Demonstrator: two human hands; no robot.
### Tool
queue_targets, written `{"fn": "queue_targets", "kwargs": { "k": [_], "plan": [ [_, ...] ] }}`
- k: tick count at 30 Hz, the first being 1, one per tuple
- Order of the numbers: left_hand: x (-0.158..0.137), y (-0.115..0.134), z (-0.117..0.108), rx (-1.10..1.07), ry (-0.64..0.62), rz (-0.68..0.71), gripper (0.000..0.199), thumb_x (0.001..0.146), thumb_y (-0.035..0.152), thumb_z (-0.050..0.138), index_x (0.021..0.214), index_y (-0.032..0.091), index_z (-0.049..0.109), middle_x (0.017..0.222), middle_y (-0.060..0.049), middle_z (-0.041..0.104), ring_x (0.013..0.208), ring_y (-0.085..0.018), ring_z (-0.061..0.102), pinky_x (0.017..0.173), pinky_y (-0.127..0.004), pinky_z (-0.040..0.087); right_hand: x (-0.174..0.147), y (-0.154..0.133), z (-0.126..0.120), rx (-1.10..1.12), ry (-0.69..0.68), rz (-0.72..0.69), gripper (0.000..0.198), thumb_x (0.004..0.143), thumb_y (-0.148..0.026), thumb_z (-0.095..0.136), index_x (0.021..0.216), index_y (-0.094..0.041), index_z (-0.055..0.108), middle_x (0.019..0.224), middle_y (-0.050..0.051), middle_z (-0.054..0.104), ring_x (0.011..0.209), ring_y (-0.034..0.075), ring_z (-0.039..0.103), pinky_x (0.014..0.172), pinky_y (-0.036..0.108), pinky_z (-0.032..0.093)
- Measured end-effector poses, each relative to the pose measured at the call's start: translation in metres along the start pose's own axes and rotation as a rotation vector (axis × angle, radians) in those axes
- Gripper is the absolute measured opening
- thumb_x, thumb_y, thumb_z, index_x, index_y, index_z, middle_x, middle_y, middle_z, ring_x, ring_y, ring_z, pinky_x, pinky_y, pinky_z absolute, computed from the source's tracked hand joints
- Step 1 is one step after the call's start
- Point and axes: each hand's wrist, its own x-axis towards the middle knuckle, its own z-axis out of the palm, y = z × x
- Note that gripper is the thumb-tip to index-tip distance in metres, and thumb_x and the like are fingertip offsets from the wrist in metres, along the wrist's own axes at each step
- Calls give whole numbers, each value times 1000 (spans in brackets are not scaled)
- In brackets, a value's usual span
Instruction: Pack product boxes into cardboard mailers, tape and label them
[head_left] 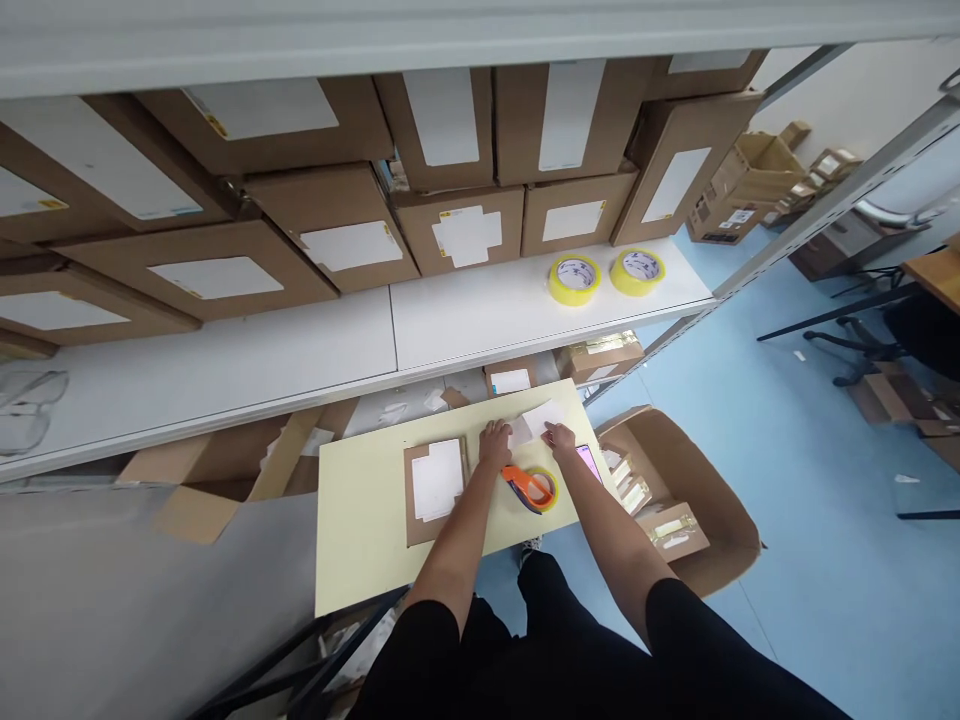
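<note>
A folded white slip of paper (pixel 538 420) lies between my two hands at the far right part of the small cream table. My left hand (pixel 495 443) has its fingers closed at the slip's left edge. At its lower right edge, my right hand (pixel 559 438) pinches the paper. Just below them rests an orange tape dispenser (pixel 525 485) with a yellow tape roll. Left of my left forearm is a flat cardboard box (pixel 420 530) with a white label (pixel 437 482) on top. A phone (pixel 590 461) with a lit screen lies beside my right forearm.
The cream table (pixel 360 540) stands against a grey shelf (pixel 480 320) stacked with labelled cardboard boxes (pixel 457 230). Two yellow tape rolls (pixel 574 279) sit on that shelf. On the floor to the right, a large open carton (pixel 724 500) holds several small taped boxes.
</note>
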Motion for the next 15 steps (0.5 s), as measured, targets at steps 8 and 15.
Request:
{"fn": "queue_targets", "kwargs": {
  "k": [8,15],
  "plan": [
    [0,22,-52,-691,85,109,38,78,36,80,112,20,78,123,-12,74,127,-31,63,113,-41,46,-59,-30,-8,169,-68,-35,56,50,-51,96,61,-25,48,58,-4,57,61,15,59,68,32,56],
    [-12,17,-100,-646,-116,139,42,65,58,83,82,19,78,86,-5,77,87,-25,70,82,-33,53,-92,-72,-23,37,-170,-77,44,55,-49,95,74,-22,66,72,-1,70,76,20,68,72,31,54]
  ]
}}
